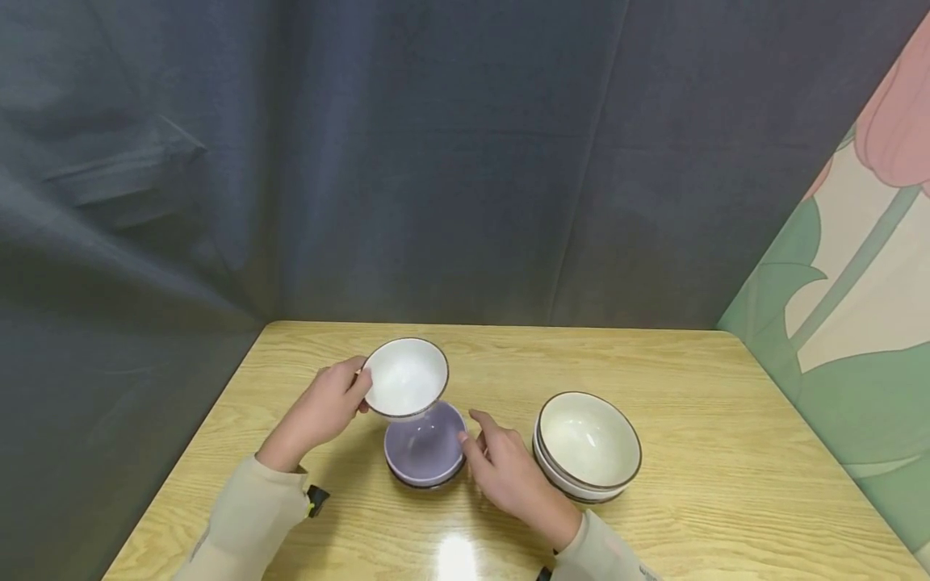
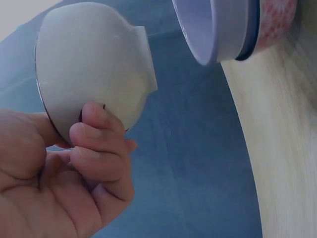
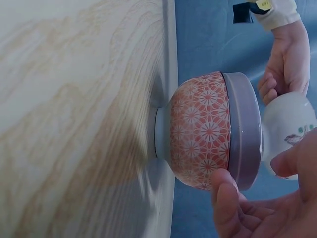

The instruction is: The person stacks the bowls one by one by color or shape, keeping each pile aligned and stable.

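My left hand point(image 1: 328, 405) grips a white bowl point(image 1: 405, 376) with a dark rim at its left edge. The bowl is tilted and held above a two-bowl stack. A purple bowl point(image 1: 425, 449) sits on top there, nested in a red bowl with white flowers point(image 3: 199, 131). In the left wrist view, curled fingers point(image 2: 101, 163) hold the white bowl's side, its foot facing the stack. My right hand point(image 1: 512, 476) is at the stack's right side, fingers loosely bent and thumb near the purple rim. Whether its fingertips touch the stack, I cannot tell.
To the right of my right hand stands another stack of bowls, a cream bowl point(image 1: 590, 440) with a brown rim on top. Everything stands on a wood-grain table point(image 1: 697, 484). Dark curtains point(image 1: 450, 161) hang behind and left; a flower-patterned surface point(image 1: 872, 387) lies at right.
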`<action>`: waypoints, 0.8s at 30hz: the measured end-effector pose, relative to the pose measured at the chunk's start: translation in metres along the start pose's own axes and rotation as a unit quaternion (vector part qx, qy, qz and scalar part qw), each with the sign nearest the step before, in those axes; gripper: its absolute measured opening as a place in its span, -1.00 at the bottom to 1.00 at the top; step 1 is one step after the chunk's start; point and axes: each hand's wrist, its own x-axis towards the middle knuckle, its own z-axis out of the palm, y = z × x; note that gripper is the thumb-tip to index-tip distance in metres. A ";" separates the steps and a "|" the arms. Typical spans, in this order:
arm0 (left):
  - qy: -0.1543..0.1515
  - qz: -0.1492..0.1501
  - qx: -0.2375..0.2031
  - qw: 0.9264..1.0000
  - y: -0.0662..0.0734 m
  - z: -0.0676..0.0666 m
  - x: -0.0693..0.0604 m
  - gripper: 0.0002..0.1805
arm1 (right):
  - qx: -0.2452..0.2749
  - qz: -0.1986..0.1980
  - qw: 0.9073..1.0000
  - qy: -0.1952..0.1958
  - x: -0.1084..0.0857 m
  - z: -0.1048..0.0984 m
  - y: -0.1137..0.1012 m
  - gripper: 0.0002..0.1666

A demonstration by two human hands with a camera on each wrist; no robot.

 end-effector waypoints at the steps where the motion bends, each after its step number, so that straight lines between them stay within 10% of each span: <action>1: 0.000 0.001 -0.001 1.000 0.001 0.001 -0.002 -0.66 | 0.000 0.000 1.000 0.000 0.000 0.000 0.000 -0.40; 24: 0.039 0.025 0.052 0.998 -0.008 0.041 -0.016 -0.71 | 0.021 -0.012 0.999 0.026 0.000 -0.003 -0.005 -0.47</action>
